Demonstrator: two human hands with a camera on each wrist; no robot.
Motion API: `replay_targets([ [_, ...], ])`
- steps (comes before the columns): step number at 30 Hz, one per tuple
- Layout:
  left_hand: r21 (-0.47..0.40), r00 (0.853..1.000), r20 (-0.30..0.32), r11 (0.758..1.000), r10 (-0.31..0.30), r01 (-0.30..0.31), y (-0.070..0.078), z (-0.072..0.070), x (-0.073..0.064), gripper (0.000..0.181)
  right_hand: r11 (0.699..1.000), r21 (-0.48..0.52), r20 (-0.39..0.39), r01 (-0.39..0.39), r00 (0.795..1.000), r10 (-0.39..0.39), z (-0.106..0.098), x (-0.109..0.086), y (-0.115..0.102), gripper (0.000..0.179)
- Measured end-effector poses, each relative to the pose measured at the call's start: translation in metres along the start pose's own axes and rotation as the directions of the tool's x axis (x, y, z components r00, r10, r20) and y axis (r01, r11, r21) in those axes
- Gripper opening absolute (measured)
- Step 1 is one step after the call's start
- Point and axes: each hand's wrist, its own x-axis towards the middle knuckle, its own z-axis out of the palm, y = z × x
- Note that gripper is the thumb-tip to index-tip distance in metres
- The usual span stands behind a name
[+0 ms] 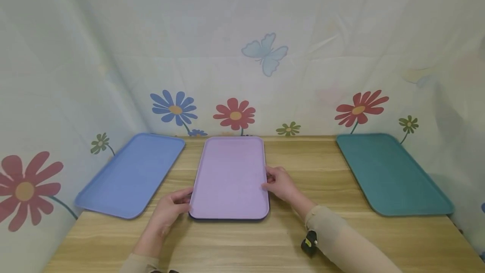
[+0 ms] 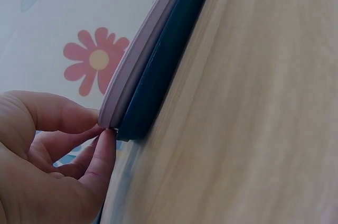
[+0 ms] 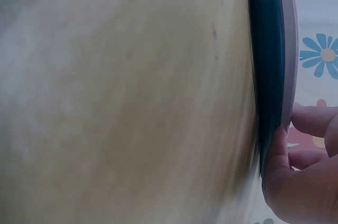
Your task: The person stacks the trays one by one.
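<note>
A lilac tray (image 1: 230, 178) lies in the middle of the wooden table, stacked on a dark blue tray (image 2: 156, 71). In the head view only a thin dark edge of that lower tray shows. My left hand (image 1: 168, 212) pinches the lilac tray's rim at its near left side, thumb above and a finger below. On the opposite side my right hand (image 1: 282, 183) pinches the rim a little farther back. In the right wrist view, the lilac rim (image 3: 290, 49) rests close against the dark tray, with my fingers at the seam between them.
A blue tray (image 1: 132, 176) lies at the table's left, slanted along the edge. At the right lies a green tray (image 1: 394, 174). A pale curtain (image 1: 212, 20) printed with flowers and butterflies hangs behind and beside the wooden table (image 1: 235, 245).
</note>
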Motion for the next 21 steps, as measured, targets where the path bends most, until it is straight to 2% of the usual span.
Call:
replay_targets([
  [5,-0.002,1.000,0.001,1.000,0.017,-0.017,-0.0006,-0.0007,0.0001,0.055,1.000,-0.001,0.004,0.003,1.000,-0.003,-0.0005,-0.0011,-0.0021,0.062],
  [16,-0.007,1.000,-0.007,1.000,-0.016,0.015,-0.0016,-0.0030,0.0016,0.052,1.000,0.009,0.018,0.012,1.000,-0.012,-0.0015,-0.0015,-0.0019,0.061],
  [21,-0.052,1.000,-0.003,0.998,-0.016,0.016,0.0000,-0.0032,-0.0008,0.047,0.999,0.035,0.051,0.035,0.998,-0.037,-0.0070,-0.0049,-0.0012,0.055],
])
